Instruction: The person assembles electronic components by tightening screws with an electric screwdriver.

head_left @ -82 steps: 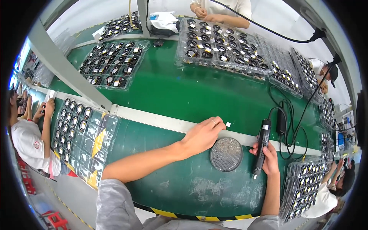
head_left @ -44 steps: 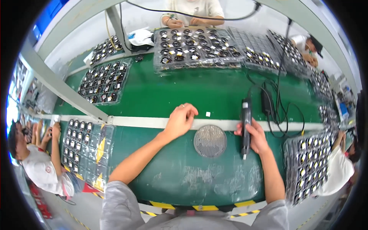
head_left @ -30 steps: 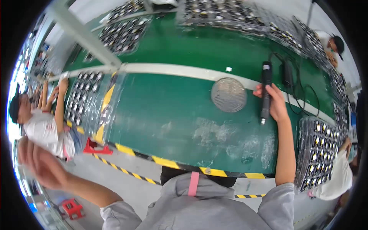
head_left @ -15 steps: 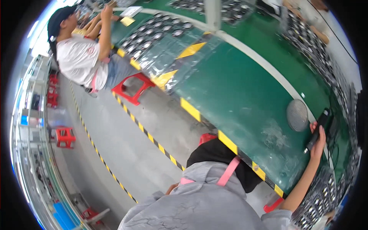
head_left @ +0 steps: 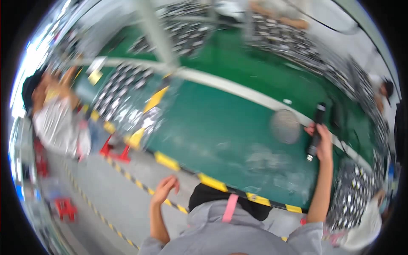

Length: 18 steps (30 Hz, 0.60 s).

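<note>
My right hand [head_left: 323, 135] is closed round a slim black stick-shaped tool [head_left: 316, 131] with a silver tip, held over the right part of the green table [head_left: 212, 123]. The tip points down toward the near side; the tool's exact kind is not clear. Just left of that hand lies a round grey disc [head_left: 285, 126]. My left hand [head_left: 165, 189] hangs in the air short of the table's yellow-and-black edge, slightly blurred. Its fingers are loosely bent, with nothing seen in them.
Rows of small dark parts [head_left: 121, 87] lie on the table at the far left, near a seated person [head_left: 59, 123] and a red stool [head_left: 114, 151]. More parts [head_left: 350, 195] sit at the right. A pale post [head_left: 157, 38] rises from the white divider [head_left: 238, 89]. Dark cables [head_left: 355, 138] run beyond my right hand.
The view has swung, so the table now lies more squarely ahead. My left hand has come into sight. My right hand still grips the black tool beside the disc.
</note>
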Each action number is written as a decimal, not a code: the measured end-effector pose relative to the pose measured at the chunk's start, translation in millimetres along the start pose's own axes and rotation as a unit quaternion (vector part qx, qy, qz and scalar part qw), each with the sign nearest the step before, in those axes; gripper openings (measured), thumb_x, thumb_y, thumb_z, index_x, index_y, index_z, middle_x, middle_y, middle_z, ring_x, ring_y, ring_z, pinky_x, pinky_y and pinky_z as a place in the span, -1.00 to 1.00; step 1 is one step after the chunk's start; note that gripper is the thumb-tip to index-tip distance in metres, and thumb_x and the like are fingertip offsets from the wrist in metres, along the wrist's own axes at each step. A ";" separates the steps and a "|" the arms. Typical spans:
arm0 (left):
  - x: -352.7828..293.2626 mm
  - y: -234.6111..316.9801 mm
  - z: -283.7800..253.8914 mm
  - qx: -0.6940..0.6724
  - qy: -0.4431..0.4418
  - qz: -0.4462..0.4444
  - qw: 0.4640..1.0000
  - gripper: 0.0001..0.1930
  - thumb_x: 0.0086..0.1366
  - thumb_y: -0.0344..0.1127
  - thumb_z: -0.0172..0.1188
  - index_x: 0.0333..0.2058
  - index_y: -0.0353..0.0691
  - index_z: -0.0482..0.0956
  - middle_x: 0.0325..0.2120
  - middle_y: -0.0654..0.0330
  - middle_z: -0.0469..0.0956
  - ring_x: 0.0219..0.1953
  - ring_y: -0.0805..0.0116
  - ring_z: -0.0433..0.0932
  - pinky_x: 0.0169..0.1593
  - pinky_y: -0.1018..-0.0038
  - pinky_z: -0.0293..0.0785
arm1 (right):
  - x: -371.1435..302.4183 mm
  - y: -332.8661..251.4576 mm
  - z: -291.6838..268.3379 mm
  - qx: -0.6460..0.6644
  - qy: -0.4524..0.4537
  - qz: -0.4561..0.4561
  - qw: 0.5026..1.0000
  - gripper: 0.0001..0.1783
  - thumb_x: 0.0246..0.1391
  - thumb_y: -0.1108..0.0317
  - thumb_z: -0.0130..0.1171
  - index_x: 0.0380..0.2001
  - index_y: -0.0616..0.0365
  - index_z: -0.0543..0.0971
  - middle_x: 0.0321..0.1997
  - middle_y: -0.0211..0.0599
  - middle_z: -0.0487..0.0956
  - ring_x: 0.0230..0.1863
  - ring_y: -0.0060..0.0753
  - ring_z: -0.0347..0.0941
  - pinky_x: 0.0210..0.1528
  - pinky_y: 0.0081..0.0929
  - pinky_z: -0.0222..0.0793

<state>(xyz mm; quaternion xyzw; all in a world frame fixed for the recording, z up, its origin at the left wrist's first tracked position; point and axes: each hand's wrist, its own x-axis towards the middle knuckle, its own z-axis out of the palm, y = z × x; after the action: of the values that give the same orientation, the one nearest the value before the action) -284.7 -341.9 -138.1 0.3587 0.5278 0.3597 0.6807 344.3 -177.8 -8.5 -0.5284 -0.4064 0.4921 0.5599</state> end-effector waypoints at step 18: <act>196.2 210.6 313.5 0.460 -0.214 0.527 0.682 0.19 -0.16 0.14 0.67 0.39 -0.17 0.22 0.50 -0.19 0.01 0.54 -0.35 -0.06 0.52 -0.16 -0.01 | -19.1 -11.8 -6.5 -0.209 0.103 -0.094 0.968 -0.30 0.24 0.14 0.37 0.27 0.37 0.41 0.07 -0.12 0.63 -0.04 -0.36 0.59 0.01 -0.30 0.54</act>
<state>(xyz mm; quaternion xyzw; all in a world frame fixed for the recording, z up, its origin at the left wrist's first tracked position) 34.3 -103.8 12.5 0.9129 0.1906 0.2839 0.2229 348.6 -197.3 3.8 -0.6413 -0.4881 0.2839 0.5195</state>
